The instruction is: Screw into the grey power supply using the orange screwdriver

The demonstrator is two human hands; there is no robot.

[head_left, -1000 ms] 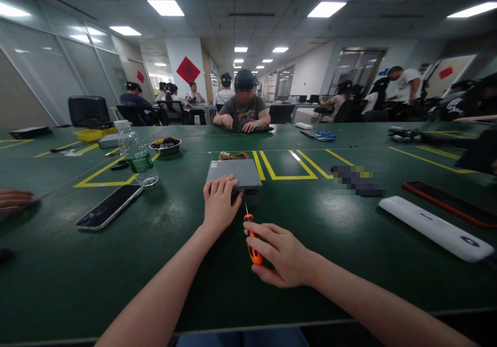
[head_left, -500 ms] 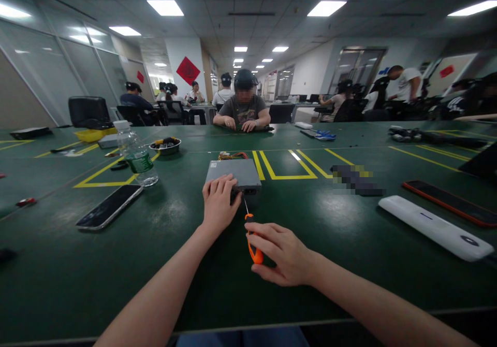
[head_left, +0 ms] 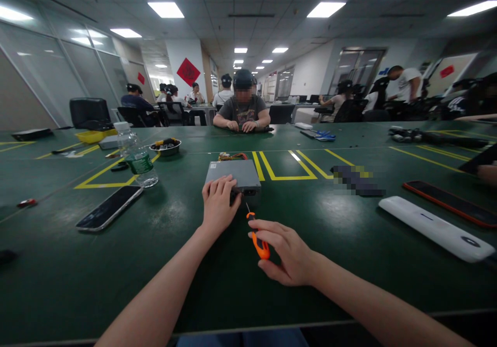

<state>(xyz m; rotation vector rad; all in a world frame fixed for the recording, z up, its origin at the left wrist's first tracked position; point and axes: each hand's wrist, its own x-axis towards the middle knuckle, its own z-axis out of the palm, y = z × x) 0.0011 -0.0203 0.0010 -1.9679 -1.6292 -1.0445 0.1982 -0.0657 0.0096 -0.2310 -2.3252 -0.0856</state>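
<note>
A grey metal computer power supply (head_left: 244,173) lies on the green table, with coloured cables (head_left: 232,156) at its far side. My left hand (head_left: 220,197) grips its near left corner, fingers over the top and thumb against the front face. In my right hand (head_left: 283,251) is an orange and black screwdriver (head_left: 259,241), held by its handle between fingers and thumb. The thin shaft slants up and left, its tip at the front face of the power supply beside my left thumb. Whether the tip sits in a screw is too small to tell.
Left of my hands are a phone (head_left: 111,210), a water bottle (head_left: 137,158) and a metal bowl (head_left: 166,147) of small parts. To the right lie a white device (head_left: 435,227) and an orange-edged phone (head_left: 450,202). Across the table sits a person (head_left: 244,109).
The screwdriver's handle has swung slightly to the right with my right hand, so the shaft slants more. My left hand and the power supply have stayed in place.
</note>
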